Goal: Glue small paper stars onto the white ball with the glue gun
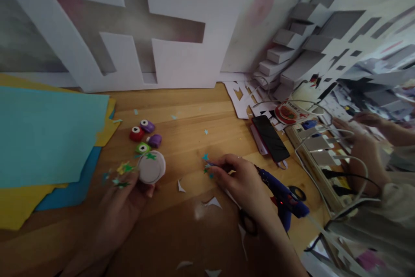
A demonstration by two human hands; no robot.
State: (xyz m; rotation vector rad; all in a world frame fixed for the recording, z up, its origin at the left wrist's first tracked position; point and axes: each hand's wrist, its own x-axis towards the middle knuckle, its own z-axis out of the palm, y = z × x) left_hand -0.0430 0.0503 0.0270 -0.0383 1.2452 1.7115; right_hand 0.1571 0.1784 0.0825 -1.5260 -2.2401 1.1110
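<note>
My left hand (125,210) grips a white disc (151,169) with a thick rim, raised above the table. A green star (151,156) lies on its upper edge. Small yellow and green stars (125,168) cluster by the left fingertips; how they are held I cannot make out. My right hand (238,177) is pinched low over the table, at a small group of blue and green stars (206,170). Something thin and bluish shows at its fingertips, too small to name. Beneath that hand lie scissors (248,221), partly hidden. A blue glue gun (282,192) with a red light rests beside the right wrist.
Several small craft punches (142,147) sit beyond the disc. Coloured sheets (48,134) are stacked at left. White cut-out boards (181,63) stand behind. To the right are a phone (270,138), a paper tub (292,112), a power strip (316,167) with cables and another person's hands (366,147).
</note>
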